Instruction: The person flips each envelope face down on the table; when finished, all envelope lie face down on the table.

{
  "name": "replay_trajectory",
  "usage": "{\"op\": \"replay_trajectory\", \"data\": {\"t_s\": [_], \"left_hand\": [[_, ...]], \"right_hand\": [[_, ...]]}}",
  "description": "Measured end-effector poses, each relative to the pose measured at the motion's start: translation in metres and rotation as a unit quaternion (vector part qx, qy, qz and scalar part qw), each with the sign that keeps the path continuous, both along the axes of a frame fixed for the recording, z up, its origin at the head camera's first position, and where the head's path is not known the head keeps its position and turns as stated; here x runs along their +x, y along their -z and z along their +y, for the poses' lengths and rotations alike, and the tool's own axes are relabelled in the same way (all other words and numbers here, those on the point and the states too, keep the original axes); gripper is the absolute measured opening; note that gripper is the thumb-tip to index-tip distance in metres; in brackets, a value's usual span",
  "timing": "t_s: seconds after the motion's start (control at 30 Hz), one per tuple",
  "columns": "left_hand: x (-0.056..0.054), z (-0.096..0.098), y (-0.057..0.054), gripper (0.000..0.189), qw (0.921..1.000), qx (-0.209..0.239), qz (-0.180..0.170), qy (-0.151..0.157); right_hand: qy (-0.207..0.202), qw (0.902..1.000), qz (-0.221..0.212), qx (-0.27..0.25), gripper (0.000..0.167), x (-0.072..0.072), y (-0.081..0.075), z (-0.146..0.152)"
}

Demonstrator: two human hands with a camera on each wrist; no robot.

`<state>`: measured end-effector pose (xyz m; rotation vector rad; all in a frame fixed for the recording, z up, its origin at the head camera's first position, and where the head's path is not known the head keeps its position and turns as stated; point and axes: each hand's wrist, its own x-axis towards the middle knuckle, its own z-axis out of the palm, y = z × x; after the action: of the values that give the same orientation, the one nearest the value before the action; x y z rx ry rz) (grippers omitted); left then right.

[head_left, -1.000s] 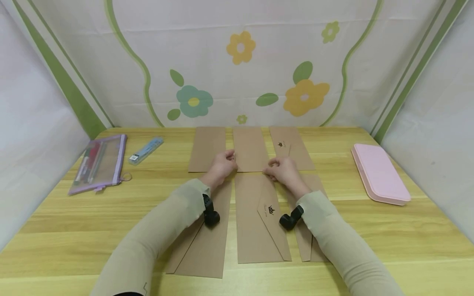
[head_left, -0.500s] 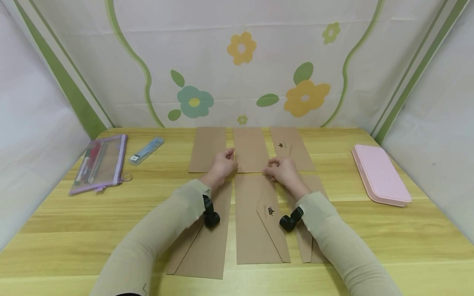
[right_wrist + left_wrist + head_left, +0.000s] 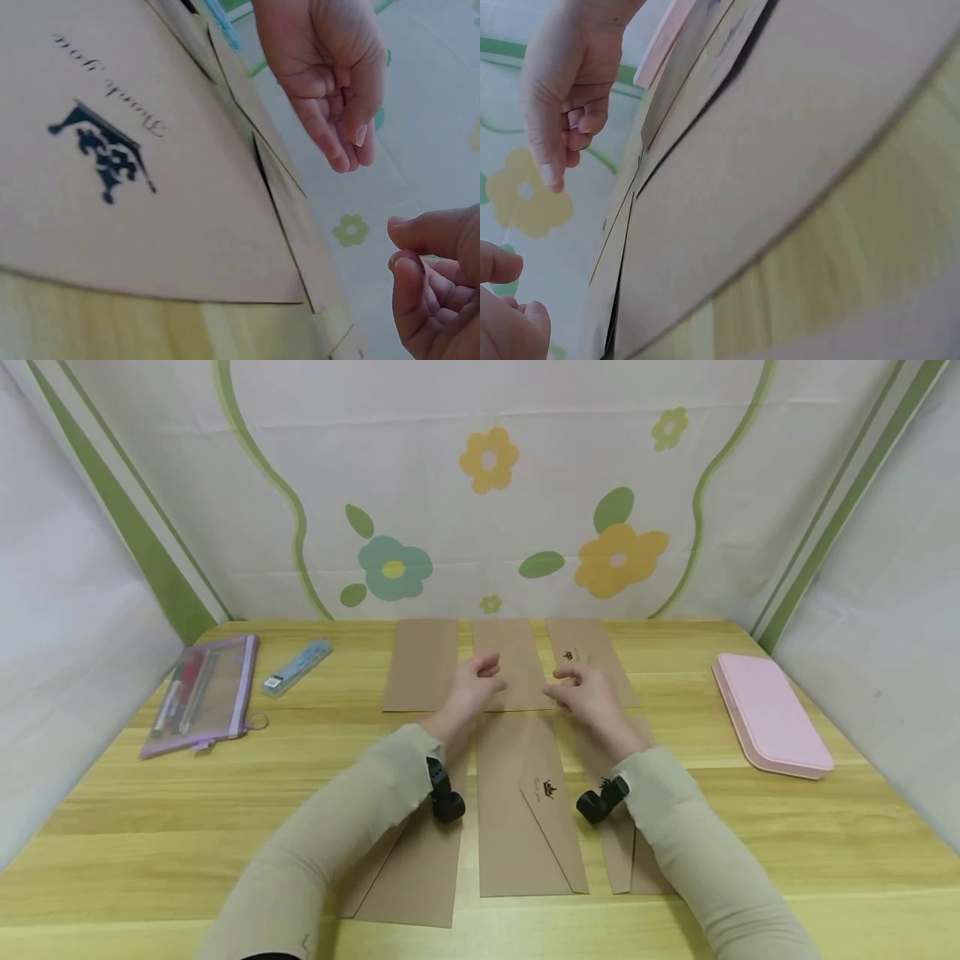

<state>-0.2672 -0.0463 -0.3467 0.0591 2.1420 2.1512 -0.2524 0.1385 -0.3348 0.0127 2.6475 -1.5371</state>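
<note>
Brown paper envelopes lie in two rows of three on the wooden table. My left hand (image 3: 471, 687) hovers over the left side of the far middle envelope (image 3: 519, 647), fingers loosely curled around nothing. Near that envelope's right corner is my right hand (image 3: 591, 697), also holding nothing, thumb and forefinger apart. In the right wrist view both hands show above the paper, beside the near middle envelope (image 3: 187, 232) with its black crown and "Thank you" print. My sleeves partly cover the near left envelope (image 3: 420, 872) and near right envelope (image 3: 618, 852).
At the left lie a purple-edged clear zip pouch (image 3: 198, 693) with pens inside and a small blue plastic case (image 3: 297, 667). A pink case (image 3: 772, 714) is on the right. Behind the table (image 3: 750, 860) hangs a flower-printed curtain (image 3: 450, 510).
Both hands have come off the edges of the far middle envelope and shifted slightly right. The envelopes look unmoved.
</note>
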Motion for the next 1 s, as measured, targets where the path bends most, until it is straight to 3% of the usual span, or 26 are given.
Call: {"op": "replay_trajectory", "data": {"t_s": [0.17,0.47,0.77,1.0], "left_hand": [[0.005,0.012,0.000,0.050,0.9997,0.024,-0.003,0.000],[0.010,0.034,0.000,0.057,0.9971,0.033,-0.046,0.050],[0.006,0.048,0.004,0.072,0.9914,-0.009,-0.039,0.125],[-0.001,0.062,0.007,0.075,0.9880,-0.045,-0.022,0.146]], "right_hand": [[0.008,0.9996,0.022,0.014,0.042,0.003,-0.005,0.012],[-0.001,0.9954,0.039,0.088,0.047,0.007,-0.012,0.046],[0.004,0.9939,0.021,0.108,0.057,0.009,-0.005,0.083],[0.007,0.9927,0.003,0.120,0.060,0.006,0.001,0.103]]}}
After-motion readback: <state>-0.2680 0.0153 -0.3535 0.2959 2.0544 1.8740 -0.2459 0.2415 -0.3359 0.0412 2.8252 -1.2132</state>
